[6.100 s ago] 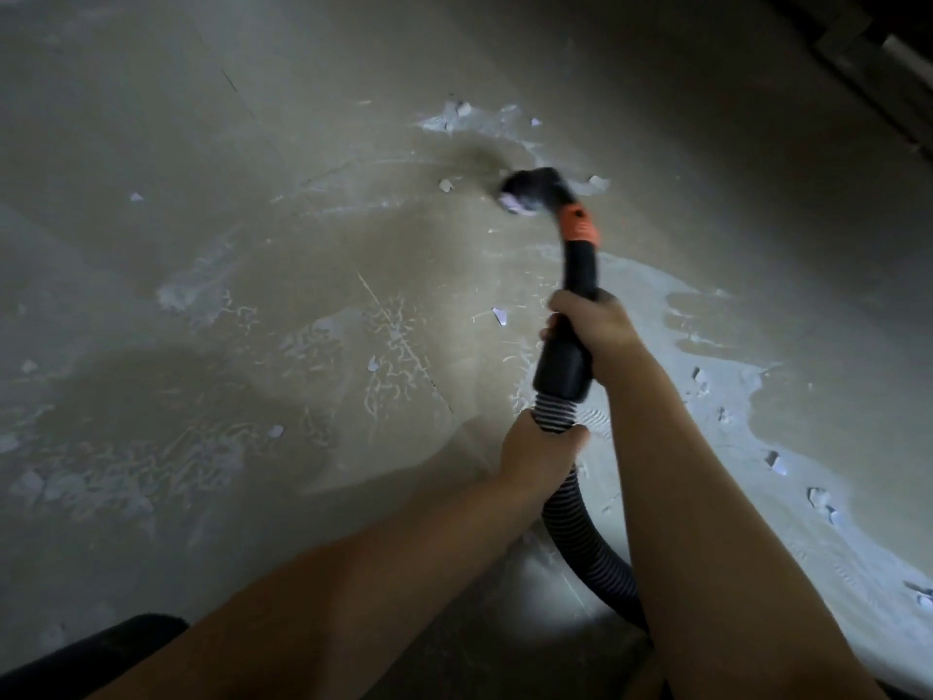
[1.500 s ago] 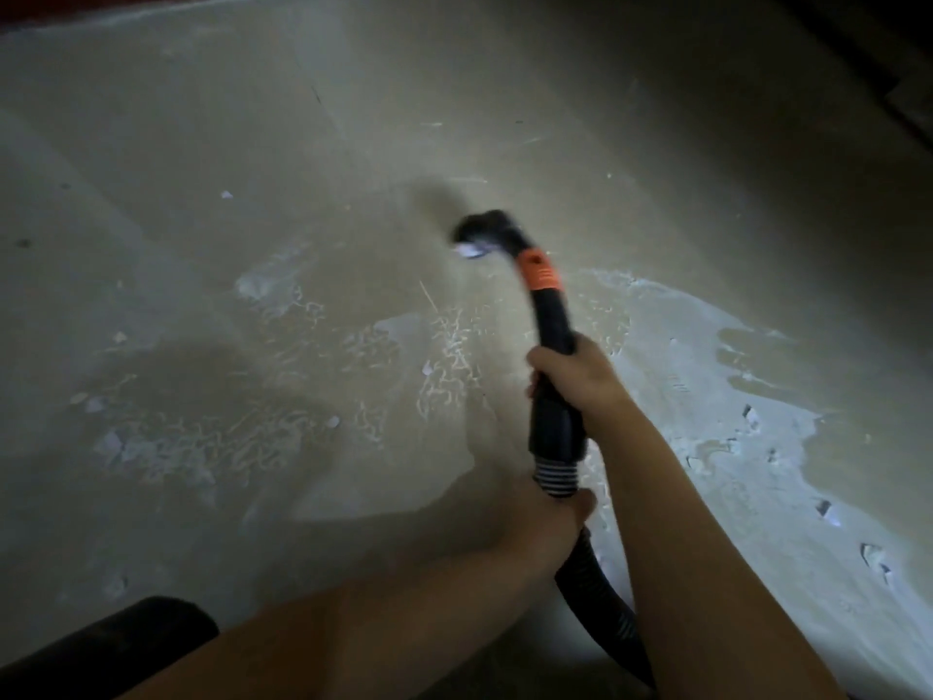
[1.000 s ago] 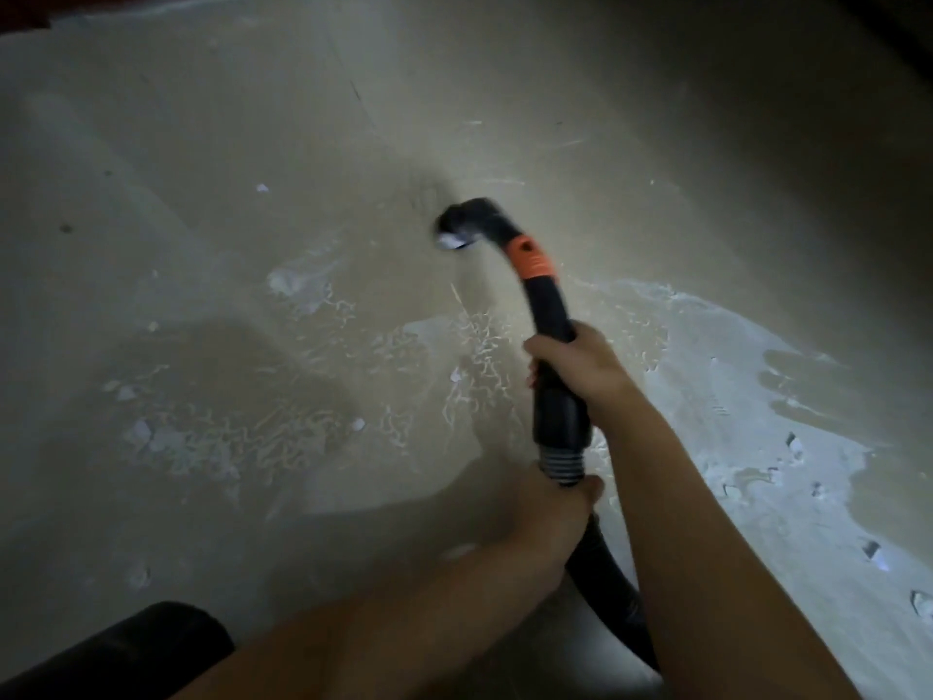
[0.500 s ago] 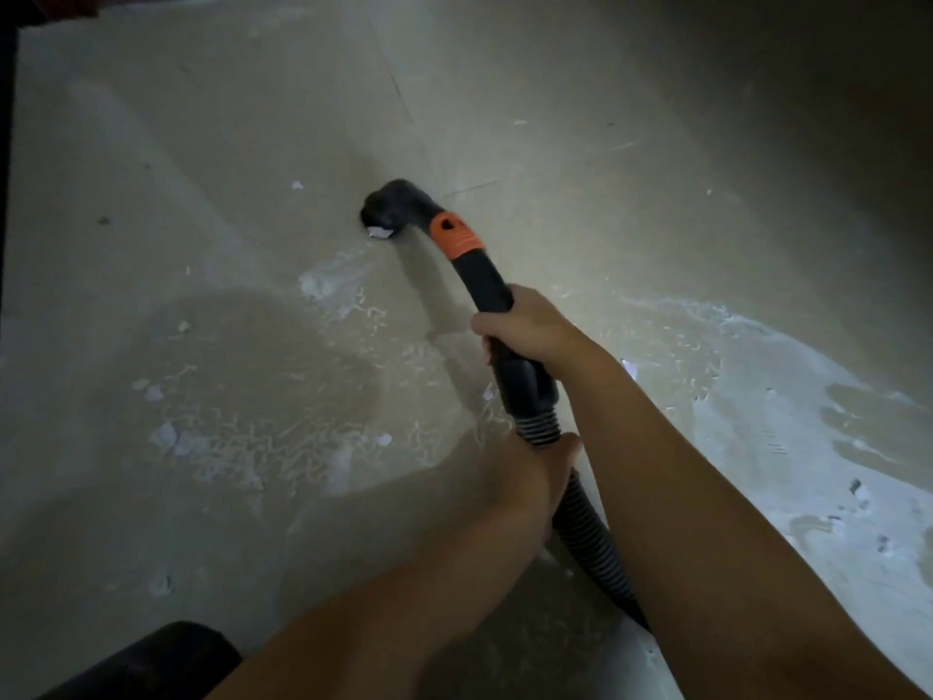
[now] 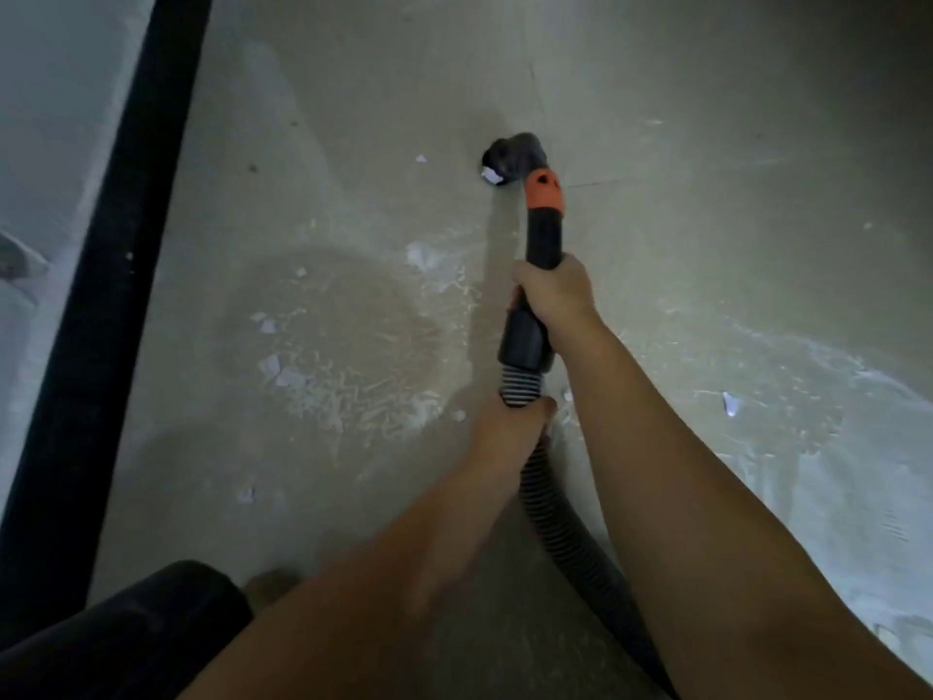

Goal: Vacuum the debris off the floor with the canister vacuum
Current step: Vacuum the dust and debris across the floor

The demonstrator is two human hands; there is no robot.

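**Here, both hands on the vacuum hose**

Here the right hand (image 5: pixel 553 290) grips the black wand (image 5: pixel 542 240) below its orange collar (image 5: pixel 542 190); the left hand (image 5: pixel 515 421) clutches the ribbed hose (image 5: pixel 555 522) just behind. The nozzle (image 5: pixel 512 154) sits ahead of the right hand, a white scrap (image 5: pixel 491 176) at its mouth. Left of both hands lie white chips (image 5: pixel 323 376) and another scrap (image 5: pixel 420 158) on the dusty concrete floor (image 5: pixel 707 144). A dark strip (image 5: pixel 116 245) runs far left. Right of the arms, pale dust (image 5: pixel 833 447) spreads.

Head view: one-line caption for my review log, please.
Right hand grips the vacuum wand, left hand holds the ribbed hose; nozzle meets a white chip on the dusty floor.
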